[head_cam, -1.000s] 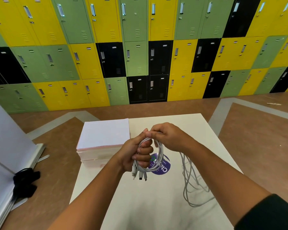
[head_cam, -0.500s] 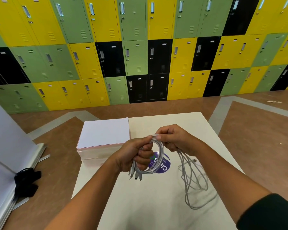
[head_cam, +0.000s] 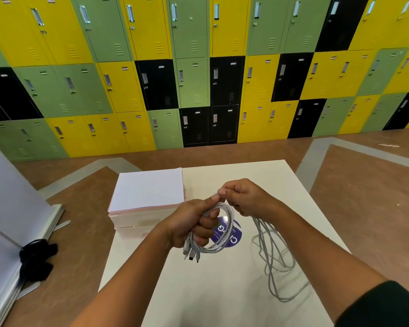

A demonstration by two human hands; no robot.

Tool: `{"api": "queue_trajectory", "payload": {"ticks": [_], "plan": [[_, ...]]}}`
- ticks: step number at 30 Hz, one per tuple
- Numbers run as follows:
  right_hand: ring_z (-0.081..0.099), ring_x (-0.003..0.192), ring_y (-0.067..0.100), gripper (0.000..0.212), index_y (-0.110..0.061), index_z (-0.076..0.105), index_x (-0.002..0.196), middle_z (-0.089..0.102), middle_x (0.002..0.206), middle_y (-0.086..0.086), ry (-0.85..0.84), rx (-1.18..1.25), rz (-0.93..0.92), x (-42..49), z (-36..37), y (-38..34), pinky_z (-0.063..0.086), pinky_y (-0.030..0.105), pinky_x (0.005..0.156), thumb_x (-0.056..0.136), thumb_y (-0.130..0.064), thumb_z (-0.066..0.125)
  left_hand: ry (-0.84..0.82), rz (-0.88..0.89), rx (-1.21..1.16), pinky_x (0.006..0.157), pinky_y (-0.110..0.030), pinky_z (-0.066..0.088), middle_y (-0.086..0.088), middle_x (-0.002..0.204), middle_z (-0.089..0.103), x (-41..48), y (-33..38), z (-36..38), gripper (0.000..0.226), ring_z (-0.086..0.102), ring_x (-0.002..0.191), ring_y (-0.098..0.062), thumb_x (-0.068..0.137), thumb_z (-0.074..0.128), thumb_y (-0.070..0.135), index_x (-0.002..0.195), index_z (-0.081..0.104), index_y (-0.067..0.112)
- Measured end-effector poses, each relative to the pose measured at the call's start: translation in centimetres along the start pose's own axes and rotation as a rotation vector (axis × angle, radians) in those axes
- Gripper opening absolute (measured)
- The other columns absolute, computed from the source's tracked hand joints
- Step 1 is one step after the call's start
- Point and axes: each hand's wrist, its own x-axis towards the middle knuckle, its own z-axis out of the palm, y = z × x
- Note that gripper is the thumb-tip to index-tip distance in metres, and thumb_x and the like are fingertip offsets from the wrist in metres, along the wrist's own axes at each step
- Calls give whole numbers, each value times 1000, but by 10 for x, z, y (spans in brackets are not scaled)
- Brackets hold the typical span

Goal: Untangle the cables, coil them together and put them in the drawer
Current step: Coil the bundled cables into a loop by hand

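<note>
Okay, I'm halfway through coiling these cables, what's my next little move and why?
Probably bring the right hand round to lay another loop into the coil that the left hand grips, since much slack cable lies loose on the table.

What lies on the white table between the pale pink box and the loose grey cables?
A round purple sticker, partly hidden by the left hand's white cable coil; head view.
</note>
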Motion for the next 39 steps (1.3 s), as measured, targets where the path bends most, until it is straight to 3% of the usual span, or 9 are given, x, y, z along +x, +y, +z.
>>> {"api": "queue_trajectory", "payload": {"ticks": [5,7,10,16,21,28,32,39], "plan": [[31,42,11,41,-3,66,89,38,48,-7,-3,98,25,0,7,0,29,22,41,104,-36,46,48,106,30,43,-19,15,4,53,20,0,10,-2,45,15,41,-8,100,41,47,67,40,16],[33,43,11,45,-7,64,86,40,51,-2,18,146,42,-2,13,4,31,22,43,105,-41,42,77,146,57,43,-20,14,4,53,20,0,13,-1,46,14,41,-9,100,41,47,66,38,17],[37,48,14,51,1,59,92,42,58,6,53,195,91,-5,19,15,35,26,47,105,-43,38,126,205,52,43,-18,15,4,52,20,0,15,-1,46,14,41,-8,101,40,46,65,34,18],[44,52,14,33,-12,53,84,49,59,0,69,185,114,-11,32,40,43,27,53,107,-30,39,316,341,-19,45,-19,15,4,55,19,5,22,-7,45,15,43,-9,103,41,44,65,35,20],[39,49,10,35,-11,55,82,45,54,-5,242,169,63,-7,34,39,36,25,47,107,-30,40,408,386,49,46,-20,19,2,58,20,7,26,-5,43,16,47,-11,103,42,43,67,36,20],[50,51,16,30,-19,54,84,56,59,0,195,145,42,-7,43,44,45,31,55,105,-34,38,412,423,6,48,-23,14,3,56,19,7,33,4,44,14,47,-11,104,41,43,67,35,20],[52,58,26,25,-14,55,93,56,65,5,177,144,96,-12,54,48,46,37,62,107,-24,37,448,458,-17,46,-21,16,2,57,20,9,36,4,45,15,47,-11,104,42,42,65,36,20],[48,47,22,25,-10,53,83,51,59,11,132,180,174,-21,58,49,45,33,50,104,-21,44,659,564,-40,46,-23,18,3,53,24,10,42,-1,44,18,44,-11,104,43,42,67,37,19]]}}
